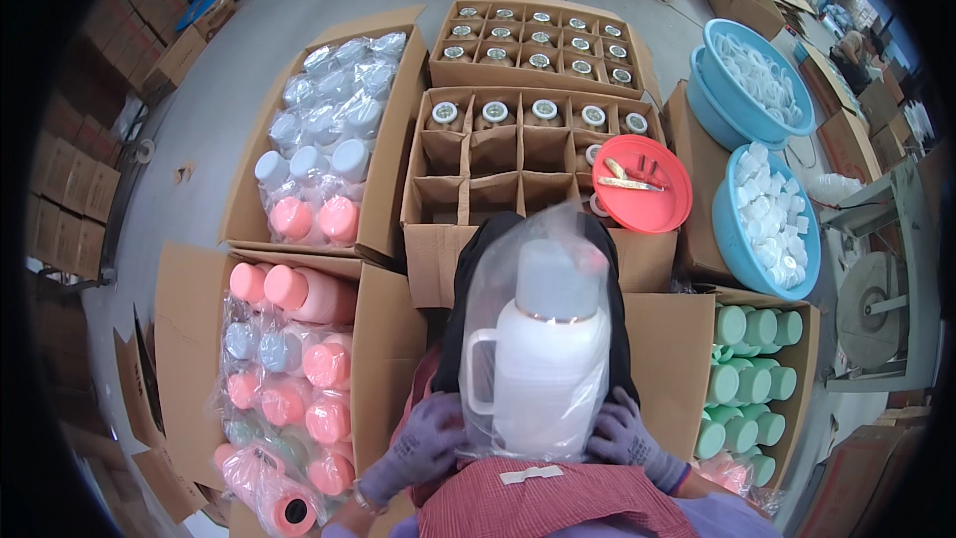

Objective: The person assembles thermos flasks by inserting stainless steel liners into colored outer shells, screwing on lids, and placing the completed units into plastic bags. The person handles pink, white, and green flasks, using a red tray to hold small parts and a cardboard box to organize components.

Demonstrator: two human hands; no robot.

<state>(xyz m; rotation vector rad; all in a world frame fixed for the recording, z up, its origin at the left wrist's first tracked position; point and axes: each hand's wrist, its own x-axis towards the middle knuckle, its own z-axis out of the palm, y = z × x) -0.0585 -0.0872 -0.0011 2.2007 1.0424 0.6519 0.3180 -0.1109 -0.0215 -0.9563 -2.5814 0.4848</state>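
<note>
Evidently bagging is well along: the white jug [550,379] sits inside a clear bag [495,284], just before the divided carton [430,257]; closing it may remain. Farther from that carton, the left hand [428,436] and right hand [629,433] curl loosely, any pinch unclear.

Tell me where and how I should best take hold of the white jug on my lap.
I'd take the white jug by its handle, coming from your left: it juts out on that side as a loop, while the rest is wide and rounded. The clear bag covers it, so you'd probably be holding it through the film.
</note>
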